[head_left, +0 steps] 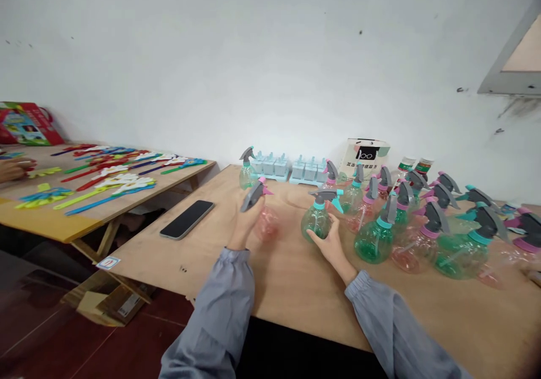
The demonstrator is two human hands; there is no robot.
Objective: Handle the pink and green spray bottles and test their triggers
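Note:
Wrapped around the neck of a pink spray bottle (267, 224) is my left hand (247, 221); the grey trigger head with its pink nozzle sticks out above the fingers. That bottle is slightly blurred and tilted. To its right, my right hand (332, 241) grips a green spray bottle (315, 221) by its round body, thumb in front and fingers on the right side. This bottle has a grey head with a turquoise collar and nozzle. Another green spray bottle (247, 175) stands upright behind my left hand.
Several pink and green spray bottles (374, 244) crowd the table's right side. Light blue ice-pop moulds (274, 166) and a printed box (364, 156) stand by the wall. A phone (187, 219) lies at left. Another table (51, 224) holds colourful hand-shaped clappers (112, 182); another person's hand (12, 169) is there.

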